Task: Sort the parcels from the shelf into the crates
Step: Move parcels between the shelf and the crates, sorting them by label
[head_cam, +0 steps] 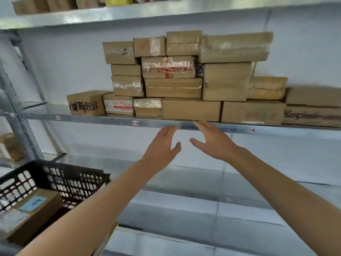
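Several brown cardboard parcels are stacked on the metal shelf (110,118), among them a plain box (191,109) at the front middle and a taped box with red print (168,67) higher up. Both of my arms are raised toward the shelf edge. My left hand (162,145) and my right hand (212,140) are held with straight fingers just below the plain box, holding nothing and touching no parcel. A black plastic crate (73,177) at the lower left holds a cardboard parcel with a blue label (34,209).
A higher shelf (129,12) carries more boxes. A grey upright post (20,126) stands on the left. A lower shelf (203,182) runs beneath my arms. More parcels (311,108) fill the right end of the middle shelf.
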Demonstrator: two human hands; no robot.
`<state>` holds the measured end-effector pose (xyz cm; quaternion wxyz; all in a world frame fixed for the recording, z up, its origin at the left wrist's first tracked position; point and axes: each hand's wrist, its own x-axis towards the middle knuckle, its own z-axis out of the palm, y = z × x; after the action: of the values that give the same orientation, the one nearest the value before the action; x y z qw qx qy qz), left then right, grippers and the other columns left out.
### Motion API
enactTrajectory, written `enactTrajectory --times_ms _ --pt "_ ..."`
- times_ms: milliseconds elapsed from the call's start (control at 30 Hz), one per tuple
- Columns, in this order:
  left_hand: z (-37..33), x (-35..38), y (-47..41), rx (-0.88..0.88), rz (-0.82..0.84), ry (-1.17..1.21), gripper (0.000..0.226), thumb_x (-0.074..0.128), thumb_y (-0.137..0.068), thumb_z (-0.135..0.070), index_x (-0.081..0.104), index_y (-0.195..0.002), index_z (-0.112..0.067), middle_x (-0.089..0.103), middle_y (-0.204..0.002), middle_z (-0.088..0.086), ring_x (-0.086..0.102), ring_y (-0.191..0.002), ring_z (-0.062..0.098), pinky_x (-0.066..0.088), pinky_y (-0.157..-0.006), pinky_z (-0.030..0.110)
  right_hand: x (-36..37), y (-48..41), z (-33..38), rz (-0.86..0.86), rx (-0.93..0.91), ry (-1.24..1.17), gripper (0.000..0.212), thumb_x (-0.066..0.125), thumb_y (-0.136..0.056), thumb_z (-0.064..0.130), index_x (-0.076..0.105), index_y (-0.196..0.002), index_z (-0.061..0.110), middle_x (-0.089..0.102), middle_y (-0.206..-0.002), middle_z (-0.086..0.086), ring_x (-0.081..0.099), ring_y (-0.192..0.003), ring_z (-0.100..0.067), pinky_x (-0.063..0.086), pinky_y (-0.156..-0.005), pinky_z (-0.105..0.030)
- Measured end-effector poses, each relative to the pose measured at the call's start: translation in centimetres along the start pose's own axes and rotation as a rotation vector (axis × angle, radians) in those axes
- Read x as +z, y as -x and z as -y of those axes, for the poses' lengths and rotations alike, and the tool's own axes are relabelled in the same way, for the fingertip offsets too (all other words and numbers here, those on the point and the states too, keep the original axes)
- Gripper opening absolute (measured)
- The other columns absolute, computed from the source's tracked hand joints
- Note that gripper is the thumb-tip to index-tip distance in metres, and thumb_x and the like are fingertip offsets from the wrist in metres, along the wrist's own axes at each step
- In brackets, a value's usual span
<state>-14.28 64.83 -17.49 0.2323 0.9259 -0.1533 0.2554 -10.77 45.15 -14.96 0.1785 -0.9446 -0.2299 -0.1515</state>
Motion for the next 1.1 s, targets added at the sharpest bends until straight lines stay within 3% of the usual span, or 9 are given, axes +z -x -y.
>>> enactTrajectory --times_ms 167,300,433,500,633,800,900,967,1100 --pt "-10.7 5.2 -4.1 0.078 0.092 0.193 0.053 0.052 -0.1 -0.029 0.035 -0.149 -0.019 0.036 -0.154 -0.002 0.035 -0.138 0.014 0.027 -0.101 0.019 -8.0 6.3 -8.1 -0.066 0.101 0.073 0.061 0.053 -0.097 0.045 0.03 -0.149 0.023 0.042 -0.149 0.0 0.042 -0.132 -0.023 0.04 -0.104 -0.039" --pt "-19.0 8.2 -7.9 0.187 0.107 0.29 0.052 0.055 -0.1 -0.028 0.038 -0.148 -0.019 0.038 -0.155 -0.002 0.039 -0.137 0.015 0.031 -0.102 0.021 -14.7 11.0 -14.3 -0.175 0.225 0.111 0.05 0.054 -0.097 0.04 0.042 -0.141 0.018 0.05 -0.138 -0.001 0.048 -0.124 -0.023 0.042 -0.097 -0.036" --pt "-25.8 11.0 -10.5 0.217 0.101 0.34 0.055 0.058 -0.098 -0.026 0.038 -0.15 -0.016 0.043 -0.153 0.003 0.042 -0.136 0.018 0.034 -0.106 0.024 -19.0 15.4 -19.9 -0.206 0.305 0.115 0.056 0.053 -0.098 0.039 0.035 -0.147 0.02 0.047 -0.142 -0.001 0.046 -0.128 -0.024 0.042 -0.104 -0.046" --pt "-28.0 12.4 -11.3 0.202 0.097 0.353 0.055 0.059 -0.098 -0.026 0.04 -0.148 -0.014 0.048 -0.147 0.006 0.045 -0.133 0.021 0.038 -0.107 0.03 -20.4 16.9 -22.2 -0.207 0.329 0.12 0.056 0.051 -0.099 0.039 0.034 -0.148 0.02 0.045 -0.144 -0.003 0.043 -0.131 -0.024 0.04 -0.106 -0.045" --pt "-30.4 14.5 -12.7 0.136 0.11 0.325 0.055 0.057 -0.098 -0.028 0.039 -0.148 -0.015 0.045 -0.149 0.005 0.044 -0.133 0.022 0.032 -0.096 0.023 -22.5 18.0 -26.0 -0.211 0.346 0.082 0.042 0.051 -0.098 0.04 0.046 -0.135 0.021 0.051 -0.126 0.0 0.051 -0.116 -0.021 0.045 -0.099 -0.044" --pt "-32.5 15.9 -15.6 -0.003 0.096 0.303 0.055 0.057 -0.098 -0.027 0.038 -0.148 -0.013 0.05 -0.144 0.006 0.048 -0.129 0.022 0.034 -0.09 0.024 -24.4 15.8 -29.7 -0.19 0.338 0.102 0.044 0.052 -0.098 0.034 0.046 -0.137 0.014 0.052 -0.133 -0.007 0.052 -0.119 -0.027 0.045 -0.1 -0.045" --pt "-33.7 16.3 -16.9 -0.042 0.087 0.296 0.053 0.054 -0.099 -0.025 0.039 -0.148 -0.011 0.056 -0.137 0.007 0.055 -0.115 0.019 0.041 -0.089 0.028 -25.1 13.8 -31.0 -0.238 0.346 -0.005 0.046 0.05 -0.099 0.029 0.044 -0.141 0.01 0.049 -0.141 -0.014 0.052 -0.123 -0.031 0.043 -0.096 -0.038" --pt "-34.2 16.7 -17.6 -0.078 0.1 0.307 0.055 0.053 -0.098 -0.025 0.037 -0.15 -0.013 0.06 -0.129 0.004 0.055 -0.101 0.013 0.047 -0.086 0.031 -25.2 12.3 -32.1 -0.223 0.396 -0.069 0.06 0.049 -0.1 0.033 0.029 -0.152 0.011 0.037 -0.152 -0.012 0.043 -0.134 -0.028 0.037 -0.098 -0.033" --pt "-34.5 18.0 -19.5 -0.145 0.09 0.328 0.043 0.052 -0.097 -0.021 0.045 -0.139 -0.011 0.055 -0.09 -0.011 0.053 -0.074 0.003 0.041 -0.058 0.022 -24.9 9.4 -34.5 -0.198 0.478 -0.143 0.073 0.046 -0.102 0.039 0.012 -0.156 0.007 0.02 -0.162 -0.012 0.026 -0.146 -0.028 0.027 -0.113 -0.038"
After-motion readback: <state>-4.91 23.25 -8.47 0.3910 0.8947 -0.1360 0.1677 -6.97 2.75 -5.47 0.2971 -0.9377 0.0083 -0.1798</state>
